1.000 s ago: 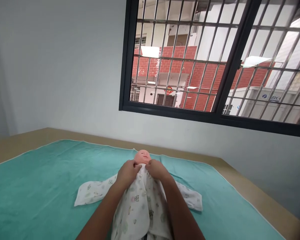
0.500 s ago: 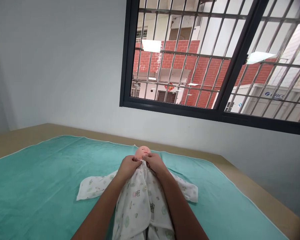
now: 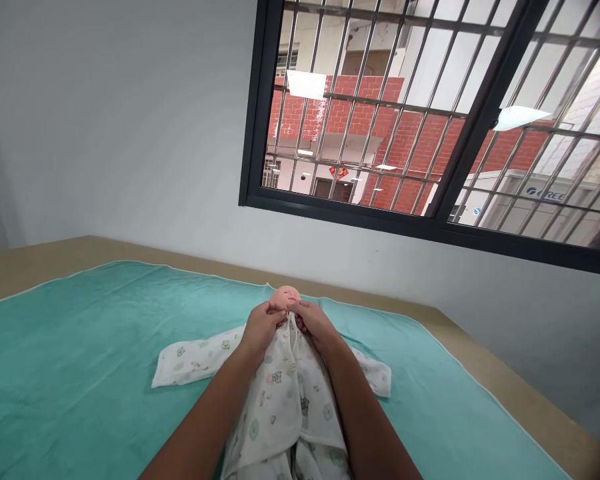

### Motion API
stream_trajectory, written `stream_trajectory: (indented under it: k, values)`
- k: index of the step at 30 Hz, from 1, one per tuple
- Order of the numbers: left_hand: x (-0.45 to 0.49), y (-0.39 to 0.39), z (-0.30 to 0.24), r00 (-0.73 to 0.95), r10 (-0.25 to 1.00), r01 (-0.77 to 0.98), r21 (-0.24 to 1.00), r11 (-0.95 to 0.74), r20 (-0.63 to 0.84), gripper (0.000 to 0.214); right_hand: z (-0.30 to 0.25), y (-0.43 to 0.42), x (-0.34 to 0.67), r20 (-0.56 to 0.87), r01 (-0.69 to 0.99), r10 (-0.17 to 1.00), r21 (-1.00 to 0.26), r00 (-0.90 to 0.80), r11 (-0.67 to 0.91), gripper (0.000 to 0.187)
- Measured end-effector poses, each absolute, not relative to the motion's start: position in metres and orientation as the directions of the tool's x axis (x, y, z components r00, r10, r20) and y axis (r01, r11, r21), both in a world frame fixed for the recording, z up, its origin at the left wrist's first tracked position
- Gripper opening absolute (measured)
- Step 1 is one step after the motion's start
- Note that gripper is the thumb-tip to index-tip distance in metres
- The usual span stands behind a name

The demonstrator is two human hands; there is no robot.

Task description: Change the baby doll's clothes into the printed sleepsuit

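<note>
A baby doll lies on its back, dressed in a white printed baby top whose sleeves stretch out to both sides. At the doll's neck, my left hand is closed on the left edge of the top's collar. Just across from it, my right hand pinches the collar's right edge. Both hands nearly meet under the chin. The front of the top hangs together below them, with white printed pants partly showing at the bottom. My fingers hide the collar's fastening.
A green blanket with a pale edge lies under the doll on a tan surface. Behind it stands a white wall with a dark-framed, barred window.
My hands stay at the doll's collar, their fingers shifted slightly upward. The left fingers have moved a little. The camera view has tilted slightly.
</note>
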State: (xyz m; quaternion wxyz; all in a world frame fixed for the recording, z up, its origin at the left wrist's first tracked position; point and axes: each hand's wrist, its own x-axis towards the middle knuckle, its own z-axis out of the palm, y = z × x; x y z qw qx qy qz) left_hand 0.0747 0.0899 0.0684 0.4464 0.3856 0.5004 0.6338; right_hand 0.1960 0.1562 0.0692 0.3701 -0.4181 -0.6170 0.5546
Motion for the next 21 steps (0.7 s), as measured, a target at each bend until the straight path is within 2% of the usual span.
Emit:
stream_trajectory:
  k: [6, 15, 21]
  values:
    - [0.0717, 0.0902, 0.0665, -0.309, 0.951, -0.221, 0.970, -0.099, 0.026, 0.013, 0.0658, 0.1587, 0.1962, -0.023, 0.116, 0.931, -0.993, -0.363, 0.021, 0.026]
    - [0.0771, 0.0946, 0.0646, -0.287, 0.951, -0.117, 0.981, -0.154, 0.115, 0.016, 0.0663, 0.1588, 0.1980, -0.022, 0.119, 0.937, -0.993, -0.349, 0.021, 0.024]
    - [0.0789, 0.0984, 0.0657, -0.245, 0.955, -0.124, 0.971, -0.204, 0.169, 0.015, 0.0661, 0.1574, 0.1982, -0.014, 0.087, 0.931, -0.996, -0.365, 0.018, 0.029]
